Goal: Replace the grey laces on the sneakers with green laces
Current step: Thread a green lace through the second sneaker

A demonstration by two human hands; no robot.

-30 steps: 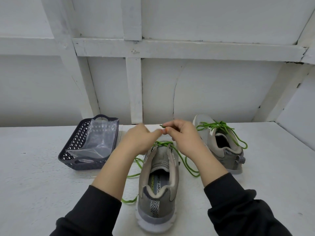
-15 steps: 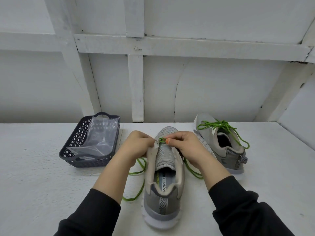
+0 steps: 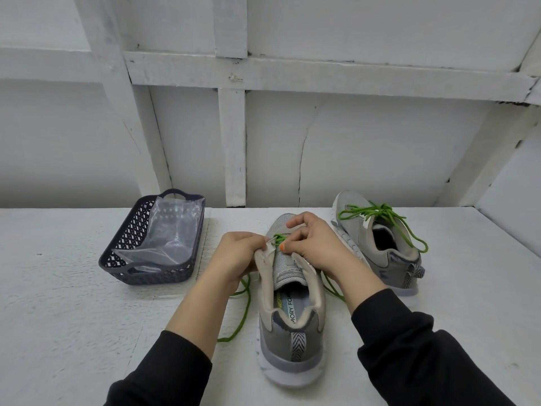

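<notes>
Head view: right hand (image 3: 316,244) fingers curled, pinching green lace (image 3: 278,238) at front eyelets of near sneaker (image 3: 292,332). Left hand (image 3: 237,256) fingers curled, gripping that shoe's left eyelet flap. Lace tails trail on table (image 3: 73,317) either side. Second sneaker (image 3: 380,244), green-laced, stands right.

One head-worn wide-angle camera looks forward and down, close over the near sneaker (image 3: 292,332).

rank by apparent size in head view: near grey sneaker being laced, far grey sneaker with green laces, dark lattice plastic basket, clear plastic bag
1. near grey sneaker being laced, but nearest the camera
2. dark lattice plastic basket, close behind
3. far grey sneaker with green laces
4. clear plastic bag, nearly alike, unsure
</notes>
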